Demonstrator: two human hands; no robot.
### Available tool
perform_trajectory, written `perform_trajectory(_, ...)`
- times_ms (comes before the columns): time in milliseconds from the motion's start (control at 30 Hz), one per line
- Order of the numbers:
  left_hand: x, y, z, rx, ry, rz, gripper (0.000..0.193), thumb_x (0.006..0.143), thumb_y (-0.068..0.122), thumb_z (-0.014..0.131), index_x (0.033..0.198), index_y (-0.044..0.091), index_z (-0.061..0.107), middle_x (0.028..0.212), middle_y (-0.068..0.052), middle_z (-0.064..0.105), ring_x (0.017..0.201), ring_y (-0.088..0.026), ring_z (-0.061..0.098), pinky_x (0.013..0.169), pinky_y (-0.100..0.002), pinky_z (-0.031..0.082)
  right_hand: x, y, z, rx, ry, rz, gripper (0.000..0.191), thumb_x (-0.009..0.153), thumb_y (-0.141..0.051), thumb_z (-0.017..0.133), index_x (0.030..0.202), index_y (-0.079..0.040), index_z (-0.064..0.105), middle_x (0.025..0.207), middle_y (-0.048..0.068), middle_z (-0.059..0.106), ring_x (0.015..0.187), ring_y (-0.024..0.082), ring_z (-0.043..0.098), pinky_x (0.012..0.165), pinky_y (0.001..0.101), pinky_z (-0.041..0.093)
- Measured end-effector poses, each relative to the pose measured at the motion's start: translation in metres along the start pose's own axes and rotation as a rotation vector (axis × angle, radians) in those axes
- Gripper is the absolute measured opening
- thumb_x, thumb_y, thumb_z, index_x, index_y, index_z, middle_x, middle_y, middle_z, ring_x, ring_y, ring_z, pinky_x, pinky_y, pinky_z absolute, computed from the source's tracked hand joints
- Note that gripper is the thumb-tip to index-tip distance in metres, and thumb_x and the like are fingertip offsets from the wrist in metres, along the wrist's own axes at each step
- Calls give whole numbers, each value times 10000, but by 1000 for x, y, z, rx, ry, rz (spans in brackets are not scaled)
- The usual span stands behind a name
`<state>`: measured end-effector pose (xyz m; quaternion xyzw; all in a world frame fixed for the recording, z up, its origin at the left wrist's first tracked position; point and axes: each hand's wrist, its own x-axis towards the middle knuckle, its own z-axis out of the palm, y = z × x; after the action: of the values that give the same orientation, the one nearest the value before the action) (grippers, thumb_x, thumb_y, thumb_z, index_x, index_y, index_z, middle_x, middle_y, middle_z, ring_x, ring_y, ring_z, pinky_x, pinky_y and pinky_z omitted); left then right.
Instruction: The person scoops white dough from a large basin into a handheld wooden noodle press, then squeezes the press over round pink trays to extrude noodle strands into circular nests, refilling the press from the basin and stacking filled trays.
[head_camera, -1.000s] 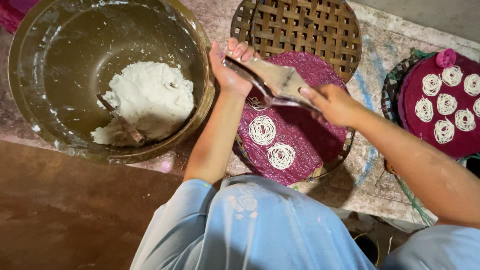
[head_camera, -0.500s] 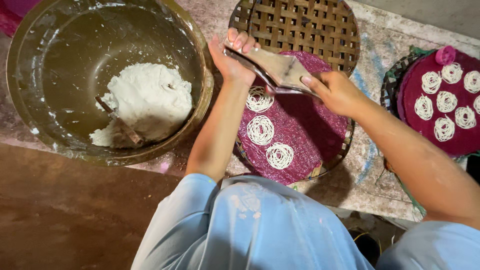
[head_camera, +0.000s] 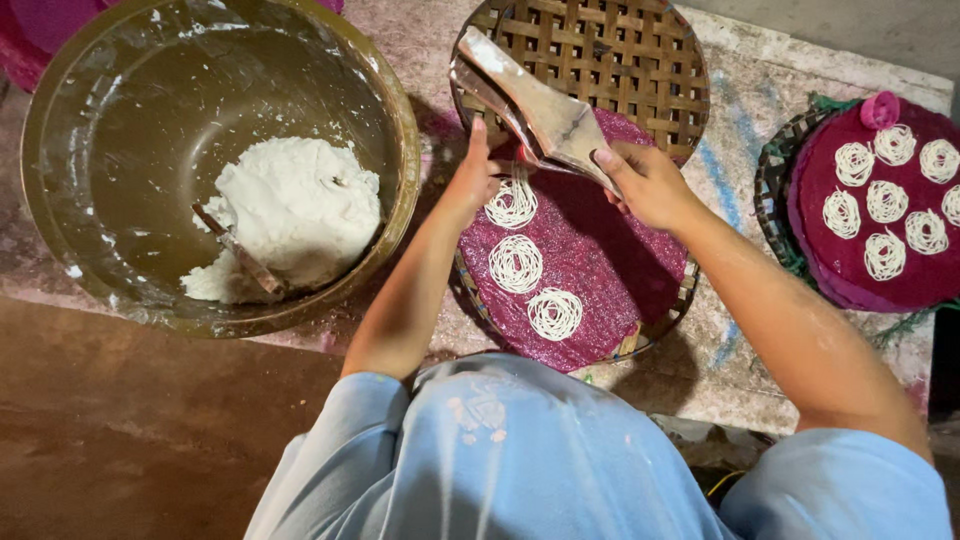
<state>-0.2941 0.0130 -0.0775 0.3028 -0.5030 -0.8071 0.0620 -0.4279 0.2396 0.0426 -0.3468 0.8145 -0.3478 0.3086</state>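
Observation:
Both my hands hold a metal noodle press (head_camera: 535, 110) with long handles above a round woven tray (head_camera: 620, 60). My left hand (head_camera: 470, 180) grips its underside near the tray's left rim. My right hand (head_camera: 645, 180) grips the handles from the right. A purple cloth (head_camera: 620, 270) covers the tray's near half. Three white noodle coils (head_camera: 516, 263) lie in a row on it, the farthest one just under the press.
A big metal bowl (head_camera: 90, 130) at left holds white dough (head_camera: 295, 205) and a spatula (head_camera: 240, 265). At right another woven tray (head_camera: 775, 185) carries a purple cloth (head_camera: 840, 260) with several noodle coils. All rest on a stone slab (head_camera: 740, 330).
The press has swung away from me, its handles now pointing toward the tray's far left. A third noodle coil has appeared on the cloth beyond the first two.

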Motion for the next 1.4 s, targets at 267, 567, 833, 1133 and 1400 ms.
perform_trajectory(267, -86, 30, 0, 889, 206, 592, 586, 1059, 467, 314, 1563, 198, 444, 1257, -98, 788, 1062, -230, 747, 977, -373, 603, -14, 18, -17, 151, 45, 53, 502, 1069, -509, 456, 1021, -49, 650, 716, 21, 613, 590, 112, 567, 564, 286, 481)
perform_trajectory(567, 26, 90, 55, -1151, -577, 348, 575, 1031, 678, 453, 958, 120, 576, 782, -2, 546, 811, -188, 535, 952, -395, 457, -9, 13, -40, 10, -112, 234, 665, 1058, -568, 374, 1007, 17, 689, 709, 125, 653, 597, 238, 620, 596, 404, 519)
perform_trajectory(833, 57, 97, 45, -1102, -430, 381, 550, 992, 660, 415, 727, 179, 430, 610, 45, 407, 580, -142, 390, 728, -355, 398, 11, -8, -23, -288, 121, -103, 655, 1057, -570, 455, 1205, 16, 706, 778, 172, 705, 722, 258, 687, 727, 448, 537)
perform_trajectory(1133, 67, 105, 58, -1209, -231, 305, 529, 1001, 589, 345, 658, 190, 405, 541, 65, 353, 483, -119, 324, 653, -357, 360, 23, -24, -40, -384, 93, 78, 650, 1044, -569, 445, 987, 9, 735, 748, 171, 693, 718, 276, 694, 737, 439, 534)
perform_trajectory(1400, 63, 97, 72, -1186, -35, 244, 535, 978, 566, 303, 610, 182, 353, 495, 43, 314, 466, -140, 304, 612, -357, 344, 13, -11, -45, -377, 67, 101, 663, 1039, -563, 464, 901, 40, 703, 712, 210, 667, 692, 336, 673, 721, 481, 521)
